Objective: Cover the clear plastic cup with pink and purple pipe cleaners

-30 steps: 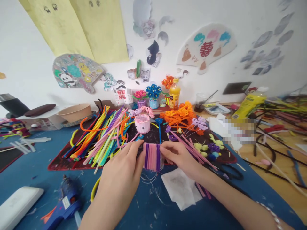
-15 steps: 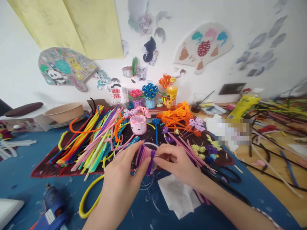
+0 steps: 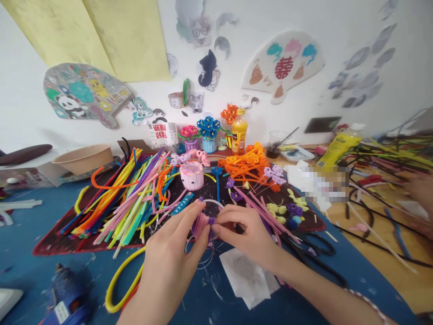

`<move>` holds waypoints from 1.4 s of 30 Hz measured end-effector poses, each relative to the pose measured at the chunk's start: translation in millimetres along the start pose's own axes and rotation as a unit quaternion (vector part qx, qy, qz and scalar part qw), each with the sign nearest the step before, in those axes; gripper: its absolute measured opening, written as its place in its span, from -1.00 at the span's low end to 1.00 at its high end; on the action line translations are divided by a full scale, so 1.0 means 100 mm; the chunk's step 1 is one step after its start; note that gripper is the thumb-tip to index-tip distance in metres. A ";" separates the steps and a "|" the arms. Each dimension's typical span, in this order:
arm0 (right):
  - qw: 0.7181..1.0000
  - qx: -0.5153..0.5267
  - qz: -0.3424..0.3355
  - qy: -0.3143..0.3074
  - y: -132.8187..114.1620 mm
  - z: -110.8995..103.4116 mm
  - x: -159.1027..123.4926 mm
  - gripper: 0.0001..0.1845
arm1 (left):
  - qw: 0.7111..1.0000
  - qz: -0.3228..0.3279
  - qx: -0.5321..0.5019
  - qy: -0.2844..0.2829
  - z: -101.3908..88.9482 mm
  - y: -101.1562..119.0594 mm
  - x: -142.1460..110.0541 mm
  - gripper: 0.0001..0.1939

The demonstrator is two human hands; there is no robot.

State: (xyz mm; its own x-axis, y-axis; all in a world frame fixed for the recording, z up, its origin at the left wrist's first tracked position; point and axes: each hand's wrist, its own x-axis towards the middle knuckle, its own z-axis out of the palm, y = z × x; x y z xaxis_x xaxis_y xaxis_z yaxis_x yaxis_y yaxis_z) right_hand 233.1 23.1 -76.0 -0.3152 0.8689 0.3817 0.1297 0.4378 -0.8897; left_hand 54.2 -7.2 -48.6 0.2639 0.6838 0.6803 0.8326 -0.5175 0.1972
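Observation:
A small pink-and-purple piece of coiled pipe cleaner [image 3: 201,225] is held at the centre, above the dark mat. My left hand [image 3: 177,253] grips its left side, thumb in front and fingers behind. With thumb and index finger pinched, my right hand [image 3: 243,228] holds the purple right end. Much of the piece is hidden by my fingers. Beyond the hands stands a pink pipe-cleaner pot [image 3: 191,176] with small eyes. A folded white paper [image 3: 246,277] and thin clear loops of line lie below my hands.
Bundled coloured pipe cleaners [image 3: 128,194] lie to the left, orange pipe-cleaner flowers [image 3: 248,164] to the right. Black scissors [image 3: 313,253] rest by my right forearm. A blue glue gun [image 3: 66,293] is at the front left, near a yellow pipe-cleaner loop [image 3: 111,289]. A blurred hand [image 3: 421,194] shows at the right edge.
The camera view has shifted slightly. My fingers have closed further over the coiled piece, so less of it shows. A blurred hand has appeared at the right edge.

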 end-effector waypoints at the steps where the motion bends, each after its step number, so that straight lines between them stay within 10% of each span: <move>1: 1.000 0.000 0.000 0.001 0.00 0.00 0.00 -0.81 | 1.000 0.003 -0.003 0.004 0.00 0.00 0.00 -0.75; 27: 0.996 0.054 0.066 0.007 0.02 -0.01 0.00 -0.79 | 0.998 0.037 -0.053 -0.014 -0.04 -0.04 0.06 -0.89; 42: 0.968 0.201 0.134 -0.074 0.08 -0.11 0.12 -0.59 | 0.986 -0.125 -0.107 -0.007 -0.18 -0.10 0.06 -0.85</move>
State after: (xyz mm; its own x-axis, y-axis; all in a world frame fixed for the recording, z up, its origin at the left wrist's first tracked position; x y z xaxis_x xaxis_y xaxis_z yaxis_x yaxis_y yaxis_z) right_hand 240.5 39.2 -75.8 -0.4562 0.8831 0.1097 -0.1411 0.0499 -0.9887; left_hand 39.1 -7.4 -33.8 0.0707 0.8102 0.5818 0.7510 -0.4271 0.5035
